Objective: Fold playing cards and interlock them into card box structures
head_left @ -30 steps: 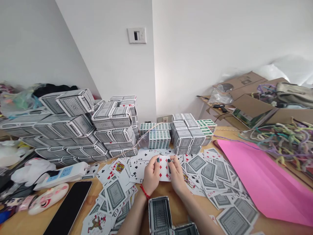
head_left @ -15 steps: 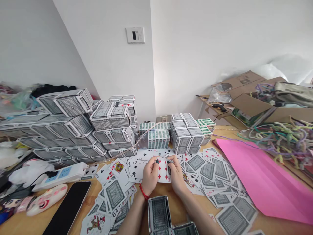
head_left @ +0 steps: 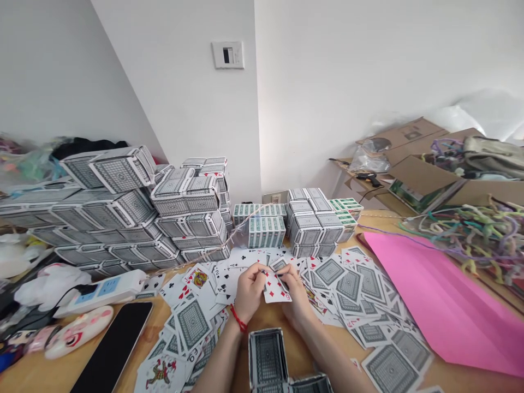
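Both my hands meet at the middle of the wooden table (head_left: 295, 349) over a litter of loose playing cards (head_left: 352, 289). My left hand (head_left: 249, 292), with a red thread on its wrist, is closed and pinches the edge of a card. My right hand (head_left: 295, 297) grips a red diamonds card (head_left: 276, 288), tilted face up, with more cards seemingly behind it. Just below my wrists stands a small structure built of grey-backed cards (head_left: 268, 357).
Stacks of card boxes (head_left: 135, 213) rise at the back left and centre. A dark phone (head_left: 112, 346), a white device (head_left: 102, 289) and toys lie at left. A pink sheet (head_left: 438, 300), a heap of coloured pipe cleaners (head_left: 470, 234) and cardboard boxes (head_left: 434, 169) are at right.
The diamonds card has tilted from upright to slanted between my hands. My left fingers have curled in closer to its edge. The view shifted slightly.
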The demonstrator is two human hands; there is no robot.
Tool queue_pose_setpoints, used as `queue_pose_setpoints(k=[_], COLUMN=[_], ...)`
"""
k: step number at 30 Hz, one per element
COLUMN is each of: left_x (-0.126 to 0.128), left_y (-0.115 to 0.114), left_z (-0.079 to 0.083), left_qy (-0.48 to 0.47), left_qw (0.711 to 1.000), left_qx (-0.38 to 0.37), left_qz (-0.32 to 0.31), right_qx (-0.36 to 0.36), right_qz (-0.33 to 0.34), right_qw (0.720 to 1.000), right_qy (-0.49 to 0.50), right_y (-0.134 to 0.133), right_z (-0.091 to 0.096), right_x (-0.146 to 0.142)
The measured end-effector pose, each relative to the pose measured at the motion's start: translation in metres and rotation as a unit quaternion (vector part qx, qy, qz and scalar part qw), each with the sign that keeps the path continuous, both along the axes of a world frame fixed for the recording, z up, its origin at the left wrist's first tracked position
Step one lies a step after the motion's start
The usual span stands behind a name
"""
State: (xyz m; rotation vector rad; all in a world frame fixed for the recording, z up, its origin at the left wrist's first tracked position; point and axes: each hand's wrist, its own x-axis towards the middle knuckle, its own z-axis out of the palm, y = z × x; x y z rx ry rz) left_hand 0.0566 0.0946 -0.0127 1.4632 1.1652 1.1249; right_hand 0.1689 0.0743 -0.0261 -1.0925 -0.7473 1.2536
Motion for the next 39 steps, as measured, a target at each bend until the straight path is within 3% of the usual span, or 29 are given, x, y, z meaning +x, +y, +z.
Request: queue_pose_setpoints(k=[8, 13, 16, 20, 23, 25, 31, 39], left_x=[-0.001, -0.005, -0.006, -0.006, -0.005, -0.004, -0.002, -0.005], left_y=[-0.002, -0.003, -0.001, 0.001, 0.002, 0.002, 0.005, 0.007], left_z=[0.007, 0.007, 0.008, 0.009, 0.007, 0.004, -0.004, -0.002], left_qy=[0.035, 0.038, 0.042, 0.016, -0.025, -0.043, 0.019, 0.018], left_qw=[0.998, 0.997, 0.997, 0.998, 0.998, 0.998, 1.0, 1.0], left_qx=[0.041, 0.064, 0.065, 0.047, 0.021, 0.008, 0.006, -0.001], left_qz=[0.026, -0.001, -0.024, -0.044, -0.056, -0.049, -0.022, 0.011], right_qx=[-0.049, -0.084, -0.06, 0.013, 0.055, 0.066, 0.09, 0.166], right_qz=[0.075, 0.126, 0.163, 0.088, 0.017, -0.007, 0.012, 0.072], right_qw=[0.991, 0.986, 0.984, 0.99, 0.963, 0.947, 0.941, 0.936], right_qy=[0.104, 0.074, 0.052, -0.111, -0.265, -0.315, -0.326, -0.303], right_y=[-0.001, 0.0, 0.0, 0.003, 0.004, 0.003, -0.001, 0.0], right_z=[0.01, 0.012, 0.01, 0.004, 0.001, 0.0, 0.002, 0.002], right_x=[0.001, 0.003, 0.005, 0.008, 0.009, 0.008, 0.006, 0.012])
